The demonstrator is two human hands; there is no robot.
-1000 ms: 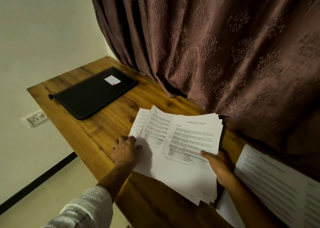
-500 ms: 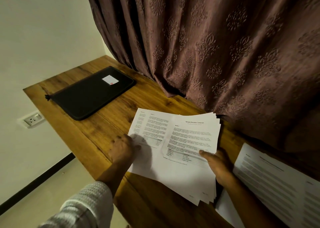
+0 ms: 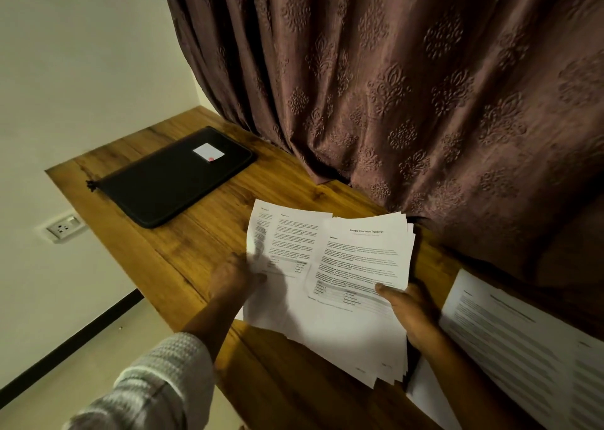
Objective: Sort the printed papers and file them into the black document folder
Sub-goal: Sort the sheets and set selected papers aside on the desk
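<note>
Sorting looks barely begun: left hand (image 3: 233, 279) pinches the fanned edge of the printed papers (image 3: 343, 331), right hand (image 3: 408, 308) grips their other side, thumb on top, while the black document folder (image 3: 173, 177) lies closed well apart on the worktop (image 3: 196, 249).

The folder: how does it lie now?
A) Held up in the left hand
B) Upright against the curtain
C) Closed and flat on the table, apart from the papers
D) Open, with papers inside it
C: the folder lies flat and closed on the table, with bare wood between it and the papers.
</note>
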